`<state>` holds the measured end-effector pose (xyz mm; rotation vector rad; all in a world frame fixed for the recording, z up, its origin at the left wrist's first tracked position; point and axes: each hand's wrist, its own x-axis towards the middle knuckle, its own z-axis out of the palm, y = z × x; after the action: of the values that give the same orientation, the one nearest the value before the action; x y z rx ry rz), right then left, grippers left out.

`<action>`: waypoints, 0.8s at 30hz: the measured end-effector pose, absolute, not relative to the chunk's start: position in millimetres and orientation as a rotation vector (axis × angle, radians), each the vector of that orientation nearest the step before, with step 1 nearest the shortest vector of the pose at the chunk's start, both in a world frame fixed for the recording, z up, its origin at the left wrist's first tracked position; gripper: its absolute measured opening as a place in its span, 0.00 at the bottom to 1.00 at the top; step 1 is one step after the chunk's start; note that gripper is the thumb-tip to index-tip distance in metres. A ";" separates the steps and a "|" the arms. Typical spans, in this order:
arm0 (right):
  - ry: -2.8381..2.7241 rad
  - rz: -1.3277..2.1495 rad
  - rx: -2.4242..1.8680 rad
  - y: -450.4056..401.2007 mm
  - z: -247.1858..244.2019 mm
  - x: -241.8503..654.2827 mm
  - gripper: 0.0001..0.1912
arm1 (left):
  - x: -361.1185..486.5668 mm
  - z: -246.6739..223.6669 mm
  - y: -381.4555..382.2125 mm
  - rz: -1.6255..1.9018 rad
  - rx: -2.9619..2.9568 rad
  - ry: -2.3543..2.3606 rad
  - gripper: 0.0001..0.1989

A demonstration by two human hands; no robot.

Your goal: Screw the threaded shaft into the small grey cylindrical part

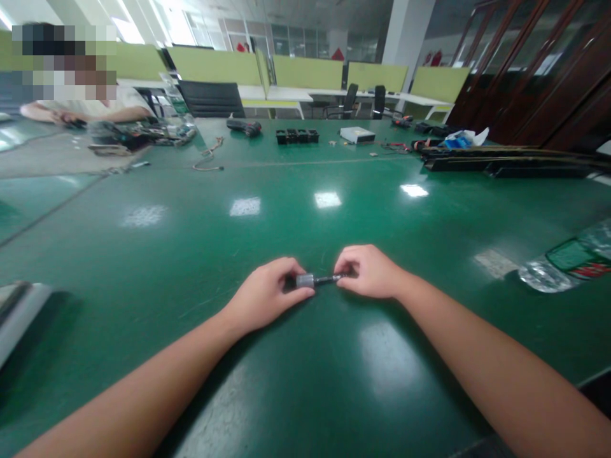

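In the middle of the green table, my left hand (265, 292) is closed around a small dark grey cylinder (305, 280), thumb along its near side. A thin black stem (324, 280) runs from the cylinder toward the right. The far end of that stem is pinched between the fingertips of my right hand (365, 270). Cylinder and stem lie in one line, level and just at the tabletop. Blur and my fingers hide both ends, so I cannot tell the exact kind of part.
A plastic bottle (568, 261) lies at the right. Black rails (506, 162), a white box (357, 135), black blocks (296, 136), a power tool (244, 126) and a cable (207, 159) are farther back. A person (95, 105) sits at the far left behind assorted parts.
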<state>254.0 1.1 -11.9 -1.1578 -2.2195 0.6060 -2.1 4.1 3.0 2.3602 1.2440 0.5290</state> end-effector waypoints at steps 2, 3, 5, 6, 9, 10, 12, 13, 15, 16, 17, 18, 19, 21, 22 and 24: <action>-2.218 0.608 -1.162 1.2 -11.8 254.8 0.06 | -2.2 3.3 4.3 0.529 2.360 1.242 0.15; -2.215 0.609 -1.163 1.2 -11.8 255.1 0.06 | -2.3 3.5 4.4 0.528 2.360 1.242 0.15; -2.209 0.610 -1.165 1.2 -11.6 255.6 0.06 | -2.4 4.0 4.5 0.525 2.358 1.242 0.15; -2.205 0.613 -1.166 1.2 -11.5 255.9 0.06 | -2.5 4.2 4.4 0.524 2.358 1.243 0.15; -2.202 0.628 -1.181 1.8 -10.5 257.5 0.06 | -2.6 4.8 4.0 0.522 2.362 1.245 0.15; -2.201 0.629 -1.189 2.1 -10.0 258.5 0.06 | -2.7 4.8 3.8 0.524 2.364 1.246 0.15; -2.190 0.618 -1.205 3.0 -8.8 260.9 0.06 | -2.7 4.8 3.5 0.528 2.366 1.249 0.15; -2.180 0.608 -1.212 3.4 -8.2 262.2 0.06 | -2.9 4.7 3.5 0.528 2.365 1.249 0.15; -2.161 0.597 -1.224 4.0 -7.4 264.5 0.06 | -3.3 4.2 3.6 0.529 2.362 1.246 0.15; -2.157 0.596 -1.230 4.1 -7.1 265.3 0.06 | -3.6 3.9 3.7 0.531 2.361 1.243 0.15; -2.158 0.598 -1.233 4.0 -6.9 265.8 0.07 | -3.9 3.6 3.8 0.533 2.360 1.241 0.15; -2.161 0.601 -1.232 3.8 -6.8 265.9 0.07 | -4.2 3.3 3.9 0.535 2.360 1.240 0.15; -2.166 0.606 -1.229 3.5 -6.7 265.8 0.07 | -4.5 3.1 3.9 0.537 2.360 1.239 0.15; -2.168 0.617 -1.220 2.7 -6.2 264.9 0.06 | -4.7 3.2 3.7 0.533 2.360 1.238 0.14; -2.168 0.625 -1.214 2.2 -5.9 264.3 0.06 | -4.7 3.4 3.6 0.531 2.361 1.237 0.14; -2.173 0.640 -1.207 1.4 -4.9 263.0 0.06 | -4.4 4.1 3.3 0.531 2.360 1.238 0.14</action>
<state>263.0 1.4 -4.9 -1.2073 -2.1734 0.6396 -4.4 3.3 4.1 2.3601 1.2379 0.5313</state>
